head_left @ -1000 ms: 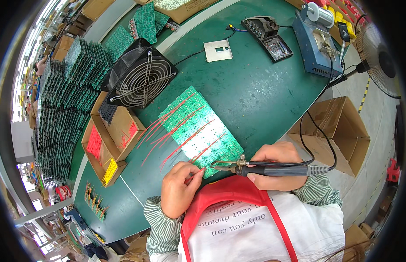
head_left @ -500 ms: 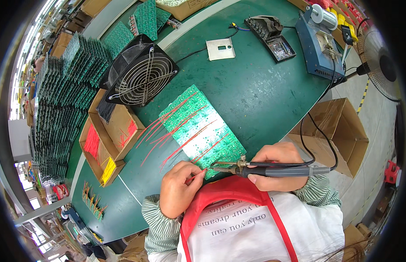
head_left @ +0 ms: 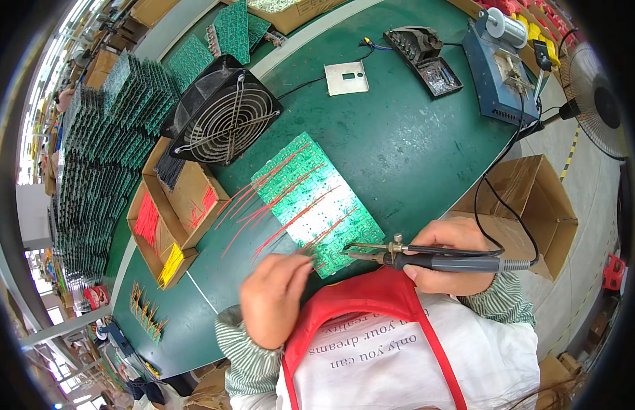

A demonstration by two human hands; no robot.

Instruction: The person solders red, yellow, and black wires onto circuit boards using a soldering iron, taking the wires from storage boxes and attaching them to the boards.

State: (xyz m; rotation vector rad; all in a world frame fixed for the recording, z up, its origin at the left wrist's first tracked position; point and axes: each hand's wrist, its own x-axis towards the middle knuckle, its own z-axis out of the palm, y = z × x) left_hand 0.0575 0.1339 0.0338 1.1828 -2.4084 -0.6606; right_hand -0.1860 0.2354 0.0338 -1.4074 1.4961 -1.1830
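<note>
A green circuit board panel (head_left: 317,198) lies slanted on the bench before me, with red wires (head_left: 290,171) running across it and past its left edge. My right hand (head_left: 450,256) grips a soldering iron (head_left: 440,262) by its dark handle; a thin metal tube is clamped alongside. Its tip hovers over or touches the board's near right part, and I cannot tell which. Beside the board's near left corner is my left hand (head_left: 273,294), its fingers bent towards the board. Motion smears those fingertips, so whether they hold a wire is unclear.
A divided cardboard tray (head_left: 187,239) with red, yellow and black wires sits left, near a black fan (head_left: 225,113). Stacked boards (head_left: 92,171) rise behind it. A blue soldering station (head_left: 498,75) stands far right, above an open carton (head_left: 526,212). The iron's black cable loops right.
My left hand has drawn back left from the board's near edge and the red wire it pinched. The iron has shifted slightly right, its tip away from that wire.
</note>
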